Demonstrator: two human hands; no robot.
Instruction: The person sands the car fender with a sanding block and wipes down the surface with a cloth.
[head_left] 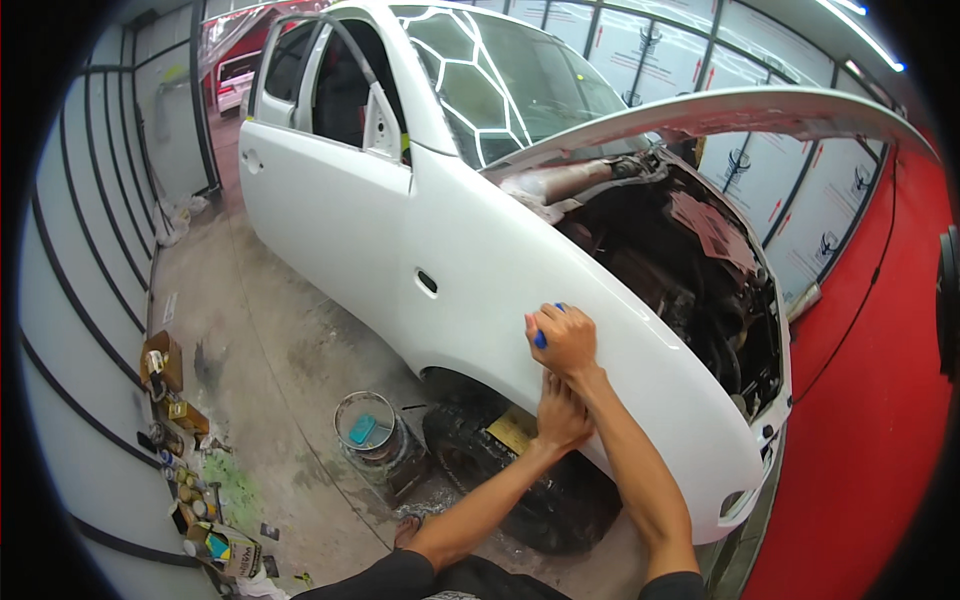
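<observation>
A white pickup-like vehicle with a glossy front fender (480,270) stands in front of me, its hood (780,112) raised. My right hand (568,342) is closed around a small blue block-like tool (541,340) against the fender, above the wheel arch. Most of the tool is hidden by the fingers. Just below, my left hand (563,415) lies flat on the same panel with its fingers stretched upward, close to the right wrist, which partly covers them. Beneath both arms is the black front tire (470,470), with a yellowish piece (512,430) at its top.
A bucket of liquid (352,412) with a blue sponge (362,429) stands on a dark support left of the tire. Cans, boxes and bottles (190,480) line the left wall. The engine bay (680,270) is exposed at right. A red floor (860,430) lies beyond the vehicle.
</observation>
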